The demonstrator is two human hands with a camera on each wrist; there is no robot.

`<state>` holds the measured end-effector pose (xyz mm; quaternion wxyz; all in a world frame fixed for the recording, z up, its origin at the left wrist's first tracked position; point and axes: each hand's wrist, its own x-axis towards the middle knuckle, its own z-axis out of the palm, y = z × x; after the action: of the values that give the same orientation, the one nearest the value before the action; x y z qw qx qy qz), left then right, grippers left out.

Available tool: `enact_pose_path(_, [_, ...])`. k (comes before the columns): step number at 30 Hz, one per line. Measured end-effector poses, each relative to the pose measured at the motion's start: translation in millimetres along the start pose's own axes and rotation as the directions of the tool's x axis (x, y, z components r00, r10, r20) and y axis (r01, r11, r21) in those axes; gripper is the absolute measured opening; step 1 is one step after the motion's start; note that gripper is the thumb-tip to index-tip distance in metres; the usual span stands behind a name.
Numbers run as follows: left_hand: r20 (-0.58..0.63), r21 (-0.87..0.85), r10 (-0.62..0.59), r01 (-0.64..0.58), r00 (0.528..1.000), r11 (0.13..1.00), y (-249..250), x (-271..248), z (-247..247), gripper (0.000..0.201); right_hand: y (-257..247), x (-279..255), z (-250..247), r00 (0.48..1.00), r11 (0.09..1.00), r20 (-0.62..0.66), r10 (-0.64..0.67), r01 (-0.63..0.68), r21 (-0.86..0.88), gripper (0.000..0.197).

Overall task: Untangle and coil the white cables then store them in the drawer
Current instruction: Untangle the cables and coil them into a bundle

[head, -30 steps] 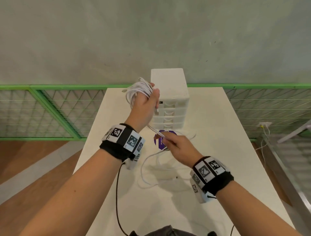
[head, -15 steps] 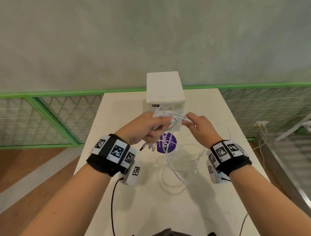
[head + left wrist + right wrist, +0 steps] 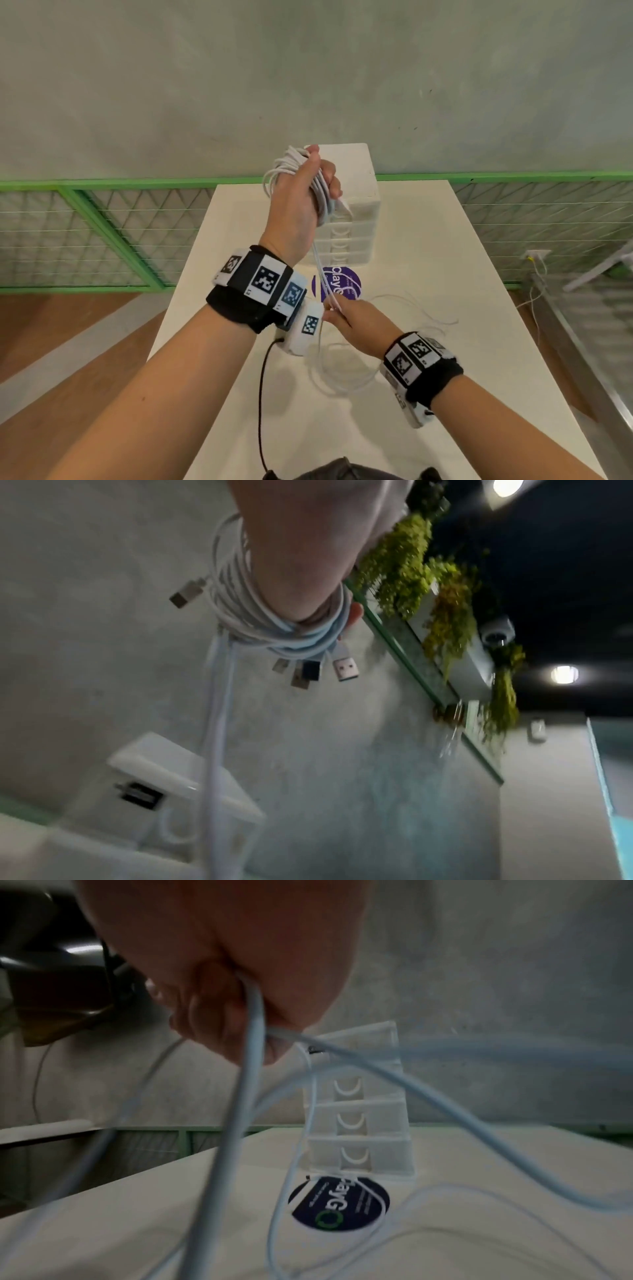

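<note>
Done: my left hand [image 3: 301, 202] gripped the coiled cables [image 3: 274, 620], raised at 12 o'clock.
Left: my right fingers [image 3: 236, 1031] pinched loose cable [image 3: 342, 373] on the worktop [image 3: 445, 342]; drawers [image 3: 356, 212] looked closed.

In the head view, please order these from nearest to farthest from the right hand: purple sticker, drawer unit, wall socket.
From the right hand:
1. Purple sticker, on the table just beyond the fingers.
2. Drawer unit, standing behind the sticker at the table's far end.
3. Wall socket, off the table, low on the right.
</note>
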<state>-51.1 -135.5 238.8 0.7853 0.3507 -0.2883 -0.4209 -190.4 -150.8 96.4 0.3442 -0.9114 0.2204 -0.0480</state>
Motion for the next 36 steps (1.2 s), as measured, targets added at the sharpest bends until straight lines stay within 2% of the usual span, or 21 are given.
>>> enact_pose_path(3, [-0.072, 0.154, 0.068, -0.056, 0.995, 0.986, -3, 5, -18, 0.012, -5, -7, -12, 0.996, 0.999, -0.082, -0.042, 0.043, 0.004, 0.016])
enact_pose_path(6, [-0.113, 0.203, 0.078, -0.054, 0.991, 0.978, -4, 8, -36, 0.013, -6, -15, -24, 0.973, 0.990, -0.192, -0.130, 0.138, 0.029, 0.033])
enact_pose_path(9, [-0.096, 0.318, 0.073, -0.039, 0.993, 0.947, -10, 8, -47, 0.016, -10, -17, -35, 0.957, 0.984, -0.236, -0.167, 0.178, 0.027, 0.027])
enact_pose_path(12, [-0.046, 0.513, 0.031, -0.003, 0.998, 0.858, -13, 3, -54, 0.019, -11, -12, -48, 0.915, 0.970, -0.340, -0.219, 0.241, 0.022, 0.027])
enact_pose_path(15, [-0.040, 0.541, -0.122, 0.124, 0.992, 0.832, -16, -4, -54, 0.019, -9, -1, -63, 0.812, 0.946, -0.501, -0.300, 0.322, -0.043, 0.023])
enact_pose_path(17, [-0.040, 0.504, -0.281, 0.262, 0.959, 0.823, -20, -10, -52, 0.024, -8, 8, -75, 0.754, 0.944, -0.587, -0.295, 0.325, -0.057, 0.018])
enact_pose_path(19, [0.028, 0.434, -0.415, 0.363, 0.909, 0.825, -25, -15, -48, 0.043, -7, 17, -86, 0.706, 0.941, -0.648, -0.284, 0.335, -0.047, 0.015])
enact_pose_path(21, [0.125, 0.453, -0.487, 0.387, 0.864, 0.803, -30, -19, -42, 0.061, -9, 25, -96, 0.687, 0.938, -0.681, -0.254, 0.347, 0.000, 0.012])
enact_pose_path(24, [0.223, 0.498, -0.536, 0.378, 0.814, 0.781, -36, -26, -34, 0.073, -8, 38, -105, 0.693, 0.927, -0.701, -0.172, 0.354, 0.123, 0.011])
enact_pose_path(26, [0.258, 0.487, -0.534, 0.369, 0.805, 0.792, -37, -29, -33, 0.072, -5, 44, -105, 0.718, 0.916, -0.684, -0.133, 0.352, 0.192, 0.018])
enact_pose_path(30, [0.239, 0.434, -0.508, 0.377, 0.828, 0.818, -35, -34, -28, 0.061, 4, 52, -99, 0.776, 0.912, -0.624, -0.094, 0.318, 0.259, 0.033])
enact_pose_path(32, [0.244, 0.399, -0.495, 0.379, 0.834, 0.835, -34, -37, -28, 0.050, 8, 53, -93, 0.791, 0.909, -0.609, -0.068, 0.300, 0.289, 0.034])
enact_pose_path(34, [0.249, 0.355, -0.466, 0.368, 0.849, 0.859, -31, -40, -26, 0.034, 13, 52, -83, 0.819, 0.916, -0.574, -0.013, 0.239, 0.321, 0.030])
enact_pose_path(36, [0.236, 0.273, -0.435, 0.371, 0.869, 0.888, -28, -39, -20, 0.025, 18, 46, -65, 0.863, 0.949, -0.503, 0.040, 0.126, 0.290, 0.024])
